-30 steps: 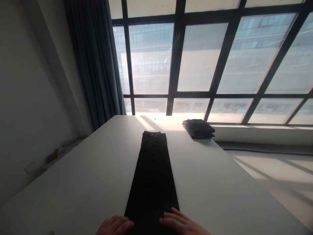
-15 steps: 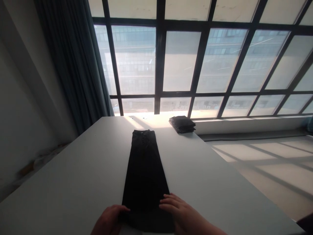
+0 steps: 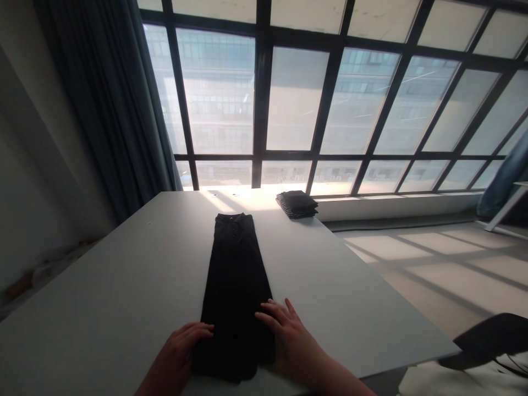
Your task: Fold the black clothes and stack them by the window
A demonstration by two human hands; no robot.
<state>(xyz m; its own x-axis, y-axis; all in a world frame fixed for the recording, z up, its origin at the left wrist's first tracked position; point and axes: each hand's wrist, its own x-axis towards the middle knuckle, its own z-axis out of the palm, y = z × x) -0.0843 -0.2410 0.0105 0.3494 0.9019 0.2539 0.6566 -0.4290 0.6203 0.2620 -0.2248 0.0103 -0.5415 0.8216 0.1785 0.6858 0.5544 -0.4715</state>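
A pair of black trousers (image 3: pixel 233 280), folded lengthwise, lies flat on the white table (image 3: pixel 124 286) with the waistband at the far end. My left hand (image 3: pixel 181 344) rests flat on the near left edge of the trouser legs. On the near right edge my right hand (image 3: pixel 286 333) lies with fingers spread, pressing on the cloth. Neither hand grips the fabric.
A stack of folded dark garments (image 3: pixel 296 204) sits at the table's far right corner by the window sill. A dark curtain (image 3: pixel 103 110) hangs at the left. A dark chair (image 3: pixel 490 335) stands off the table's right edge. Large windows (image 3: pixel 330 99) fill the background.
The view has shifted so the near end of the trousers shows. Both hands have slid a little farther up the cloth.
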